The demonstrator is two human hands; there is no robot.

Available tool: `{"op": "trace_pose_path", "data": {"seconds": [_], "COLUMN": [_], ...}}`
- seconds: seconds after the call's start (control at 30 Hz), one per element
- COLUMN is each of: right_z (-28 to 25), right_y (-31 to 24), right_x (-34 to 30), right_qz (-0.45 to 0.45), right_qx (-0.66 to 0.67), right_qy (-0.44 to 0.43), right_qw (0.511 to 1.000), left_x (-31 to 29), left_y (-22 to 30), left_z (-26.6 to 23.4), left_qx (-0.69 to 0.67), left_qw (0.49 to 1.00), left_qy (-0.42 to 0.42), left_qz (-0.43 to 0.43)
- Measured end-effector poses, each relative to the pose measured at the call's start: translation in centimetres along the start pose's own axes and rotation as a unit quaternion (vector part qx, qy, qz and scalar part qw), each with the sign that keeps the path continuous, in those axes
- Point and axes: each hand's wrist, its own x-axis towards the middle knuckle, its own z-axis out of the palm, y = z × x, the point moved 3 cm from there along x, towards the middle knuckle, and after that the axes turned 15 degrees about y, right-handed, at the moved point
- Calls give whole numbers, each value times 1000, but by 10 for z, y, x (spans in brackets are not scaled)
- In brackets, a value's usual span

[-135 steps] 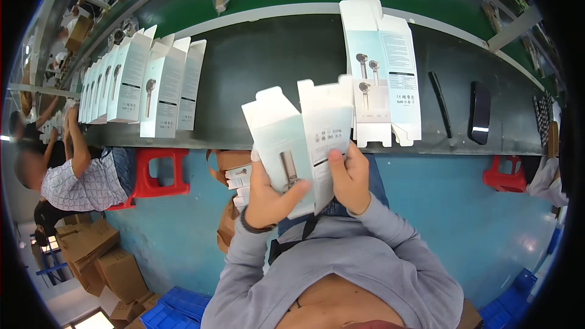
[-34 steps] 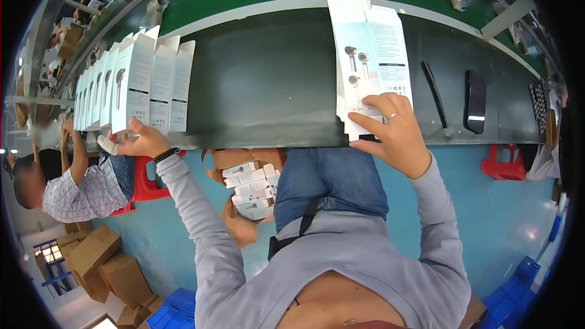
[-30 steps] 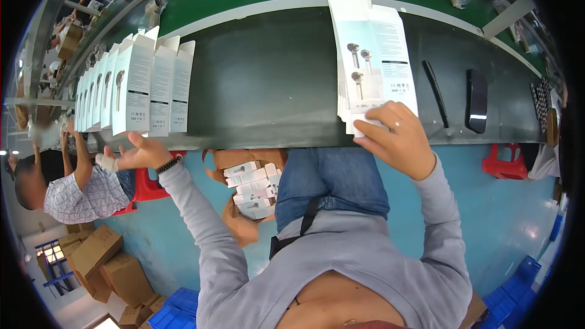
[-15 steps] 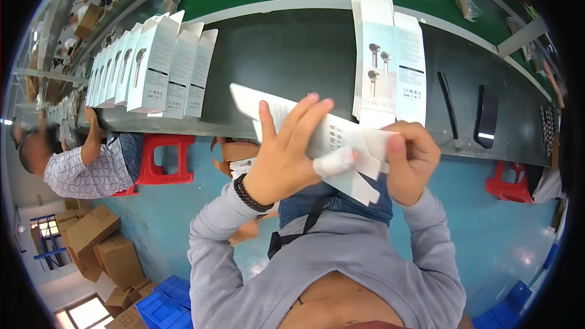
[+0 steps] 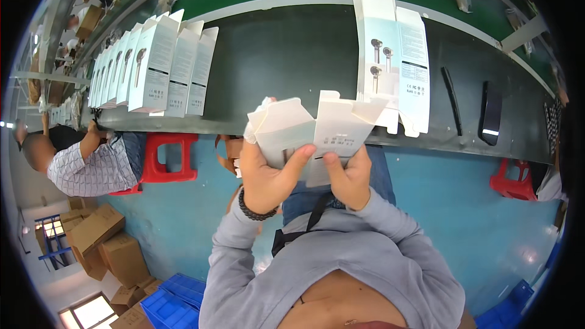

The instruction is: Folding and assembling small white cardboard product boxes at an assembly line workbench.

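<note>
White carton (image 5: 317, 131) gripped in left hand (image 5: 268, 173) and right hand (image 5: 347, 173), long axis level, open flaps up.

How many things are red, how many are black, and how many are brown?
Red plastic stools: 2, one beside the seated person and one at the right.
Black items lying on the belt: 2, a thin strip and a flat bar.
Brown cardboard cartons on the floor: about 5; the pile overlaps.
Total: about 9.
</note>
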Motion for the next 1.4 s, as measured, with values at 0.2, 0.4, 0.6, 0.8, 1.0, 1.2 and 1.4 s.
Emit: {"op": "trace_pose_path", "data": {"seconds": [0.2, 0.4, 0.6, 0.8, 1.0, 1.2, 1.4], "right_z": [-1, 1, 6, 9, -5, 2, 14], "right_y": [7, 4, -9, 17, 12, -6, -3], "right_x": [16, 23, 10, 0, 3, 7, 1], "right_qz": [92, 12, -76, -16, -158, -201, -119], "right_qx": [79, 12, 77, 30, 1, -2, 114], "right_qy": [-43, -28, -80, -73, -49, -67, 33], "right_qw": [992, 999, 991, 997, 986, 977, 986], "left_x": [-11, -14, -18, -15, -3, -18, -21], "left_y": [-59, -47, -46, -37, -13, -23, -29], "left_z": [-24, 18, -10, -12, -7, 7, 19], "left_qx": [-176, -384, 26, 26, 27, -30, -173], "left_qw": [933, 888, 992, 926, 945, 984, 971], "left_qy": [-223, -159, -104, -94, -170, -129, -37], "left_qz": [-223, -198, -59, 364, 279, 119, 163]}}
